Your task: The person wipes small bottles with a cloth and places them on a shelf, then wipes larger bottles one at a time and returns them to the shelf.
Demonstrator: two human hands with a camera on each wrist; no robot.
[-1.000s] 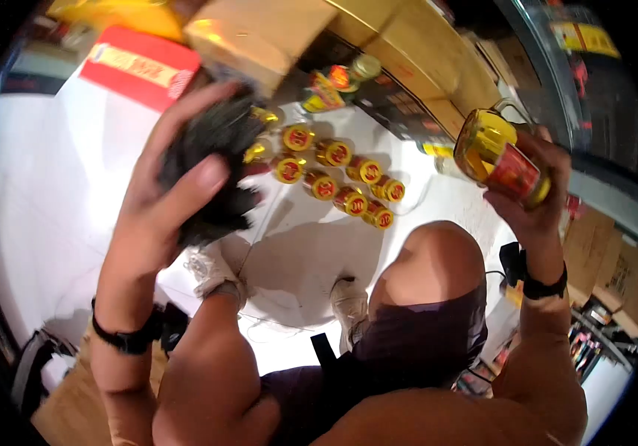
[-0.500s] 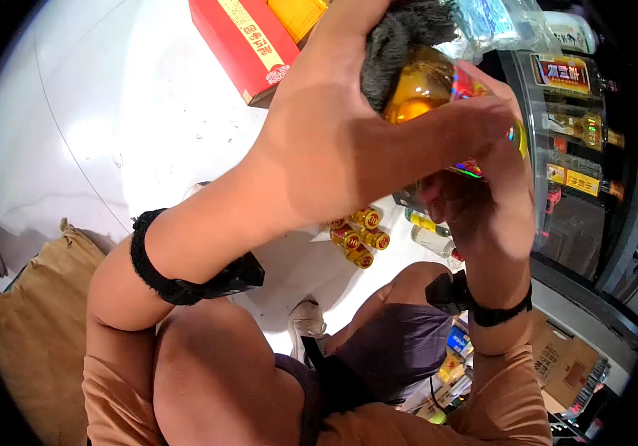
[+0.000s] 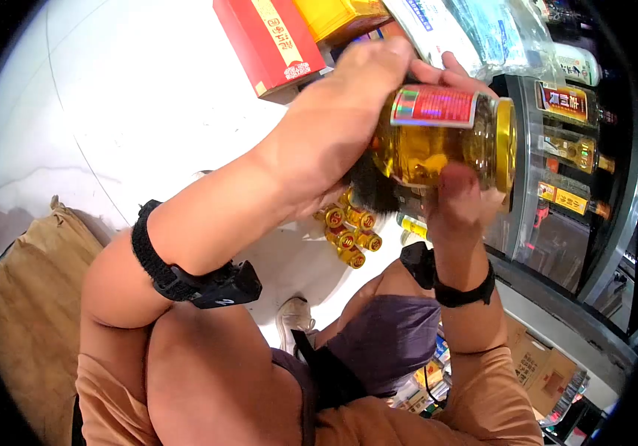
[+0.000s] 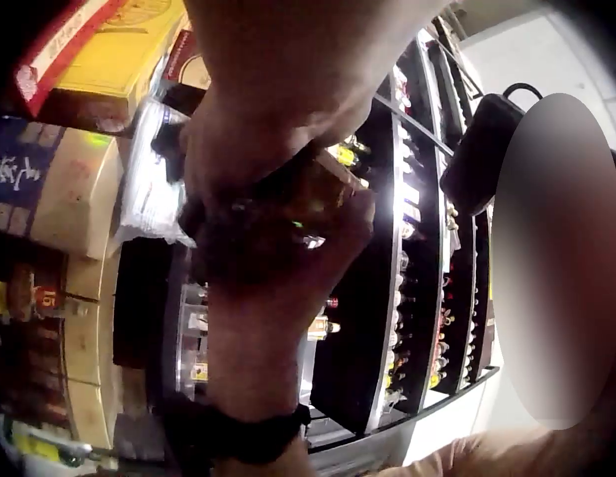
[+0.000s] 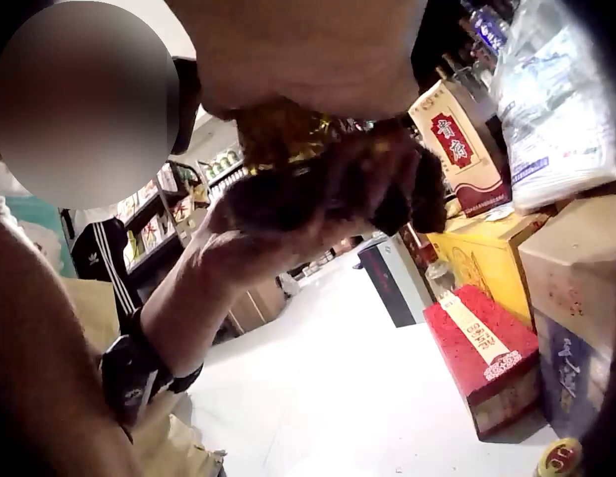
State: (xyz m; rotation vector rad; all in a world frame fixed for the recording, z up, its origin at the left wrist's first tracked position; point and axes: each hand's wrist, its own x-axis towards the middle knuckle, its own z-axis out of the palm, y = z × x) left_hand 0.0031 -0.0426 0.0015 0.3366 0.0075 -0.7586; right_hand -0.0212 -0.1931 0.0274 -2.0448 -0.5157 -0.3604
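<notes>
Amber liquid fills the jar (image 3: 438, 141) we see held up in front of the person. It lies on its side, with its gold lid (image 3: 503, 141) screwed on and facing right and its red label (image 3: 434, 105) turned up. Something pale floats inside, but we cannot tell what. The right hand (image 3: 456, 204) cups the jar from below, fingers and thumb curled round the glass near the lid. The left hand (image 3: 341, 111) wraps the jar's bottom end, fingers bent over the top, and clasps a dark cloth (image 3: 367, 189) against the glass. Down on the white floor (image 3: 148, 126) stands a cluster of small bottles (image 3: 349, 230) with gold caps. A red box (image 3: 271, 41) lies further off, and a glass cabinet (image 3: 568, 141) of bottles stands on the right.

A second ago we saw the hands well apart, the jar out to the right and the cloth on the left. Half a second ago the cloth sat on top of the jar; now it hangs beneath, and the label has come round to the top.
</notes>
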